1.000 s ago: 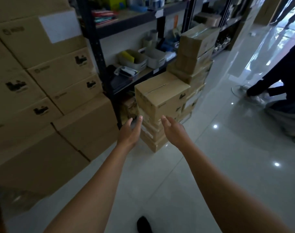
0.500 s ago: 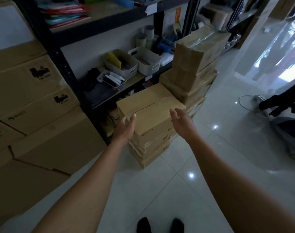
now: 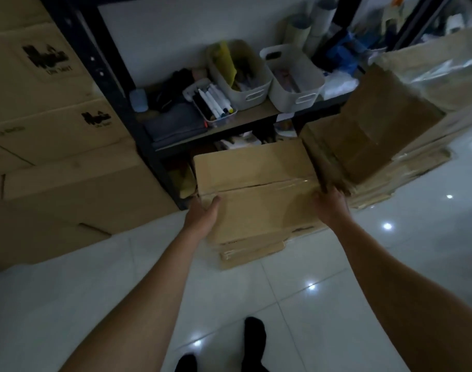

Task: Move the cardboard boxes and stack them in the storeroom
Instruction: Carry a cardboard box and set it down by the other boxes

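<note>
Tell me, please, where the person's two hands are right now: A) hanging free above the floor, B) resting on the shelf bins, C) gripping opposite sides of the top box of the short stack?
C: the left hand and right hand clasp opposite sides of the top cardboard box.

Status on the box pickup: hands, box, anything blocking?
Left hand and right hand clamp opposite ends of top box. Box sits on its stack, not lifted. Taller stack crowds right hand; shelf close behind.
</note>
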A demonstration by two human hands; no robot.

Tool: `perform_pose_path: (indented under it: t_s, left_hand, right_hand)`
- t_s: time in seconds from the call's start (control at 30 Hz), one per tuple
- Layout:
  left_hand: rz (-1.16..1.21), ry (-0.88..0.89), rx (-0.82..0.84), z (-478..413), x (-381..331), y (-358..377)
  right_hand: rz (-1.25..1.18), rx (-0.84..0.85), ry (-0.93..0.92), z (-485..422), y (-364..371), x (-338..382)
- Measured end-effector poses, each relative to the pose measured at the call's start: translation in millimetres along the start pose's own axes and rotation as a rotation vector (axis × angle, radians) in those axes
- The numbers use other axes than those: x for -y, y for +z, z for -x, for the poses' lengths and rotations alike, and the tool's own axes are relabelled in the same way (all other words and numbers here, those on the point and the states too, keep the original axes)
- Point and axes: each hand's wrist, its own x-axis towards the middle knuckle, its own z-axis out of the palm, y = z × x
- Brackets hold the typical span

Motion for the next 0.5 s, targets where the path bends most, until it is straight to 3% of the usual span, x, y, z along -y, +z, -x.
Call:
perform_pose_path:
  t_s: [0.1, 0.27, 0.5]
  left_hand:
    - [0.041, -0.078, -0.048, -14, 8, 14]
    - [0.141, -0.046, -0.128, -29, 17, 23]
    - [0.296, -0.011, -0.281, -7, 34, -9]
  right_hand:
    - [-0.005, 0.06, 0.009, -20, 8, -6]
    - [-0.117, 0.082, -0.014, -34, 11, -12]
    - [-0.223, 0.006, -0.122, 1, 19, 21]
